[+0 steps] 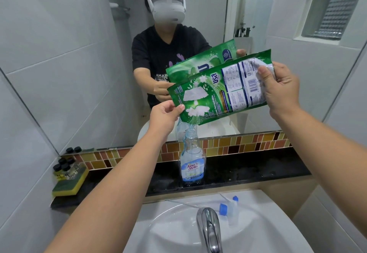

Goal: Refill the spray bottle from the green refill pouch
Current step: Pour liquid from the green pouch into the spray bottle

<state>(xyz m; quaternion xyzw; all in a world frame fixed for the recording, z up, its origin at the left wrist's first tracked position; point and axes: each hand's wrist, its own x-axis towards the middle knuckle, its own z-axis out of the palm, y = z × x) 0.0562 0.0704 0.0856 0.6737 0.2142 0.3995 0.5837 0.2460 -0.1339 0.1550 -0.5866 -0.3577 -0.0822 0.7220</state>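
A clear spray bottle with a blue label stands uncapped on the black ledge, with a little liquid at its bottom. Above it I hold the green refill pouch tilted, its lower left corner right over the bottle's open neck. My left hand pinches the pouch's lower left edge. My right hand grips its raised right end. The bottle's spray head, blue and white with a thin tube, lies on the sink rim.
A white sink with a chrome tap lies below. On the ledge's left end sit a yellow-green sponge and several small black-capped bottles. A mirror behind reflects a person and the pouch.
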